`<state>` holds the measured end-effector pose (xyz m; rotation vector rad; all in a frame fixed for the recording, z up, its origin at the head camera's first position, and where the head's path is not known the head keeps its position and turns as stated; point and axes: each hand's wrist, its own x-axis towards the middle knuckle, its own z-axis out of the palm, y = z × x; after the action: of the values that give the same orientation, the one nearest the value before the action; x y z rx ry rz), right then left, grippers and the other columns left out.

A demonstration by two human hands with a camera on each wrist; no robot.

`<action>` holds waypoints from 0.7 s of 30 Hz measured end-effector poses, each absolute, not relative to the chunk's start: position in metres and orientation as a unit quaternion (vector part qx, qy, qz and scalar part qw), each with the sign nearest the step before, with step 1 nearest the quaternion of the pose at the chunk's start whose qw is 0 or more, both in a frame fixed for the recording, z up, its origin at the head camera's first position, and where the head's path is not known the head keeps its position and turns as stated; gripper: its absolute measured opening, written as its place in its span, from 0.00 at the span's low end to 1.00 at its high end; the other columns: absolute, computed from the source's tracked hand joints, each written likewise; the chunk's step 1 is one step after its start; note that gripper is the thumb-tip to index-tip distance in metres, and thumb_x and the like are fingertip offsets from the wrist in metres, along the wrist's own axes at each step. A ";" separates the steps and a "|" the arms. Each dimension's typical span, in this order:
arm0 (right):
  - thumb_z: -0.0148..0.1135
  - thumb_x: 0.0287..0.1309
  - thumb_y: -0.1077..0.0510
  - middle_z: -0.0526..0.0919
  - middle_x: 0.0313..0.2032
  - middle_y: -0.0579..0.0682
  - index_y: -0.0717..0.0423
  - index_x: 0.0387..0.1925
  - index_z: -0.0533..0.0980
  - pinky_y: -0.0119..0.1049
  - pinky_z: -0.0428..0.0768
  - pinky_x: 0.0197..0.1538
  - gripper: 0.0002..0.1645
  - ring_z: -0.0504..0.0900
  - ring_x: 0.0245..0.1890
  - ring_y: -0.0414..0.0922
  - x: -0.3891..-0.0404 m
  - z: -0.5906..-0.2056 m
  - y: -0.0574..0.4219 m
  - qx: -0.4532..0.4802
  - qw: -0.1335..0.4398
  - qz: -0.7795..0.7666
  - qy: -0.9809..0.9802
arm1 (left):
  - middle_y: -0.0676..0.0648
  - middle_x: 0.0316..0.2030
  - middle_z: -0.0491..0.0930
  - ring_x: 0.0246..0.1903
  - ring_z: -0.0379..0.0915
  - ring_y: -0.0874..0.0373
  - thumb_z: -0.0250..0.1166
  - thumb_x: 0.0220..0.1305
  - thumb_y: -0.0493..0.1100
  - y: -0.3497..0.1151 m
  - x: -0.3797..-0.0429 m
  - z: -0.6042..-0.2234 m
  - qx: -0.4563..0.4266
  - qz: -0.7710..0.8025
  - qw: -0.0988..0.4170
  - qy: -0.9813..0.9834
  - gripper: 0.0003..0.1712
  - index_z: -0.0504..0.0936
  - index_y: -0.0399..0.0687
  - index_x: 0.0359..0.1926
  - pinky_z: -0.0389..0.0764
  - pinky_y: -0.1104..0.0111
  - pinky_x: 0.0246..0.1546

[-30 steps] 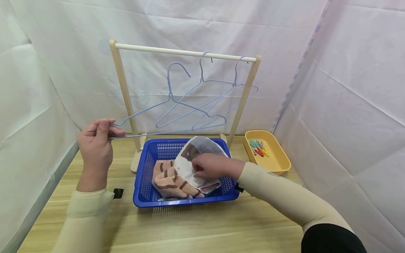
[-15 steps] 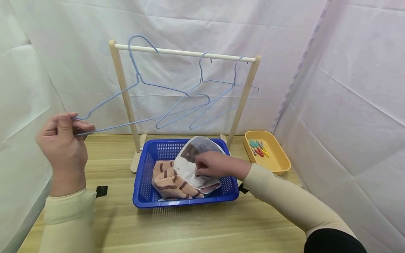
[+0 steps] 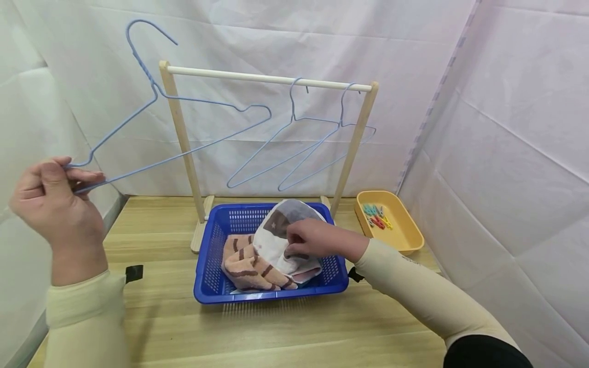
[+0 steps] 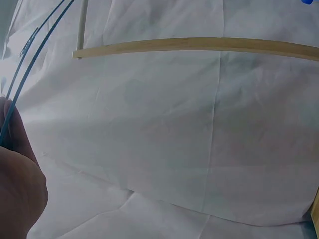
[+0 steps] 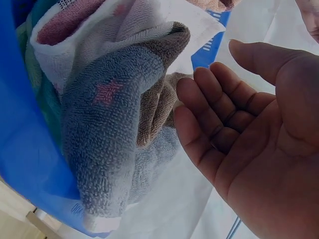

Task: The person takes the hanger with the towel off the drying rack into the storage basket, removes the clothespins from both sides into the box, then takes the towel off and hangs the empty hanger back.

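Observation:
My left hand (image 3: 60, 204) grips a blue wire hanger (image 3: 153, 82) by its left corner, with the hook up and the frame tilted. It is raised left of the rack. In the left wrist view, part of the hanger wire (image 4: 37, 55) runs up from the fingers. My right hand (image 3: 313, 237) is over a white, grey and brown towel (image 3: 271, 250) in the blue basket (image 3: 271, 296). In the right wrist view its loosely bent fingers (image 5: 199, 134) are beside the towel, thumb apart, with nothing between them. A tan towel with brown stripes (image 3: 248, 266) lies to the left.
Behind the basket stands a wooden rack with a white rail (image 3: 221, 74). Two more blue hangers (image 3: 293, 118) hang towards its right end. At the right is a yellow tray (image 3: 400, 237) with several coloured clothespins (image 3: 377, 220). White cloth walls (image 3: 506, 153) surround the table.
My left hand has moved left and slightly up, carrying the hanger away from in front of the rack. The right hand has shifted slightly right over the towel.

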<state>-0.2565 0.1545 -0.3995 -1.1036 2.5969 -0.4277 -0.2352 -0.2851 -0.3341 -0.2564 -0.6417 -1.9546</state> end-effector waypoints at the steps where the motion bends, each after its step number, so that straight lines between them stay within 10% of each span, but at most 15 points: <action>1: 0.72 0.77 0.49 0.81 0.29 0.38 0.43 0.35 0.80 0.34 0.80 0.34 0.12 0.79 0.29 0.36 -0.256 -0.399 0.155 -0.382 0.143 -0.149 0.901 | 0.27 0.16 0.78 0.15 0.82 0.41 0.65 0.77 0.28 -0.284 -0.237 -0.334 -0.102 -0.807 0.514 -0.273 0.18 0.75 0.05 0.38 0.91 0.57 0.22; 21: 0.69 0.80 0.52 0.82 0.31 0.38 0.44 0.38 0.81 0.34 0.82 0.35 0.09 0.80 0.31 0.37 -0.254 -0.399 0.166 -0.367 0.158 -0.185 0.898 | 0.40 0.25 0.89 0.25 0.89 0.56 0.69 0.78 0.30 -0.235 -0.271 -0.352 -0.128 -0.692 0.515 -0.489 0.15 0.85 0.13 0.42 0.92 0.69 0.41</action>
<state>-0.2536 0.1664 -0.3986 -1.0488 2.5686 -0.5303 -0.2715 -0.2353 -0.3516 -0.3076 -1.1745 -1.6631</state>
